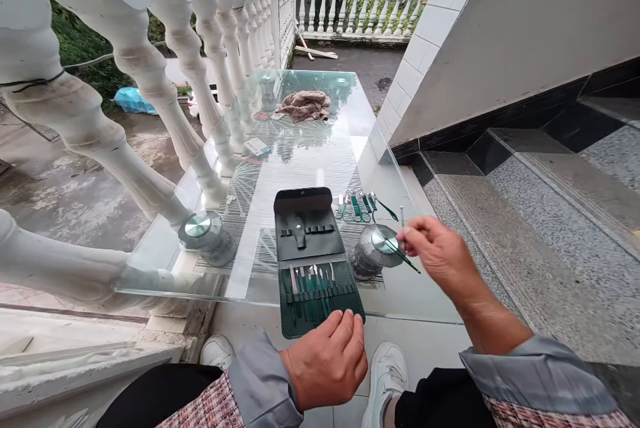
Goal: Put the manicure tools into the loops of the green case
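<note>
A dark green tool case (310, 261) lies open on a glass table (320, 148), with several small metal tools slotted in its lower half. My left hand (327, 361) rests at the case's near edge, its fingers curled on the rim. My right hand (443, 255) hovers to the right of the case and pinches a thin green-handled tool (400, 251) that points left and down. Several green-handled scissors and clippers (363, 207) lie loose on the glass just right of the case's lid.
A crumpled brown cloth (306, 105) lies at the far end of the table. A white balustrade (165, 88) runs along the left. A tiled wall and granite steps (530, 215) rise on the right. Metal table mounts (207, 236) sit under the glass. My white shoes show below.
</note>
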Demonstrator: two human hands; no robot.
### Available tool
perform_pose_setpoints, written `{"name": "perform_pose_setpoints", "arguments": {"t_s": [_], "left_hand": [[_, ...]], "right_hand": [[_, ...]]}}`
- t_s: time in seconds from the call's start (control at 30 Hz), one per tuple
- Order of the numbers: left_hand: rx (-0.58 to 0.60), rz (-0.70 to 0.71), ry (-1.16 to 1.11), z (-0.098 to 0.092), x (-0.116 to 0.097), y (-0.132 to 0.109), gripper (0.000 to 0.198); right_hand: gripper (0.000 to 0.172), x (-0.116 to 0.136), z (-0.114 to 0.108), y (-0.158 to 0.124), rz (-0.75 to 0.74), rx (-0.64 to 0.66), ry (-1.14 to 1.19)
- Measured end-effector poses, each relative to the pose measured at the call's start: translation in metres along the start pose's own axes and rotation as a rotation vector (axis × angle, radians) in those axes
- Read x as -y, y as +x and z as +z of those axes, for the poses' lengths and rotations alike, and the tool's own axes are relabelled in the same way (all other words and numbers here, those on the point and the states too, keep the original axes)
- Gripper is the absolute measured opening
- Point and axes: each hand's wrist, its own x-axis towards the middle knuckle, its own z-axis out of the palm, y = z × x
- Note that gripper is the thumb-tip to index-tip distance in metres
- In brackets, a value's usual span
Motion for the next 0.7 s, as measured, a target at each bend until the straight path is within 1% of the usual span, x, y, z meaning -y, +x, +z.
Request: {"name": "perform_pose_setpoints", "arguments": {"t_s": [0.03,0.07,0.13,0.2,0.3,0.37,0.43,0.57,0.63,0.7], "left_hand": [[0.0,0.002,0.002,0.001,0.0,0.0,0.021],[-0.001,0.003,0.004,0.001,-0.001,-0.001,0.021],[0.009,0.005,0.008,0.003,-0.002,-0.001,0.021],[0.025,0.009,0.008,0.003,-0.002,-0.001,0.02],[0.039,0.016,0.009,0.003,-0.002,-0.001,0.021],[0.03,0.018,0.009,0.003,-0.001,0.0,0.021],[0.027,0.017,0.01,0.002,-0.001,0.0,0.021],[0.02,0.015,0.01,0.001,-0.001,0.001,0.022],[0.01,0.012,0.008,0.001,-0.001,0.001,0.022],[0.013,0.011,0.009,0.002,-0.002,0.001,0.022]], "right_hand": [[0.016,0.0,-0.005,0.002,0.058,-0.073,0.169],[0.018,0.0,-0.009,0.003,0.104,-0.131,0.286],[0.023,0.0,-0.014,0.003,0.156,-0.205,0.439],[0.03,0.001,-0.016,0.002,0.17,-0.229,0.542],[0.043,0.004,-0.017,0.0,0.168,-0.223,0.642],[0.052,0.005,-0.014,-0.002,0.154,-0.184,0.663],[0.058,0.006,-0.009,-0.005,0.14,-0.119,0.645],[0.068,0.007,0.011,-0.014,0.145,0.105,0.573],[0.068,0.009,0.023,-0.019,0.164,0.224,0.533],[0.063,0.011,0.035,-0.022,0.175,0.307,0.487]]}}
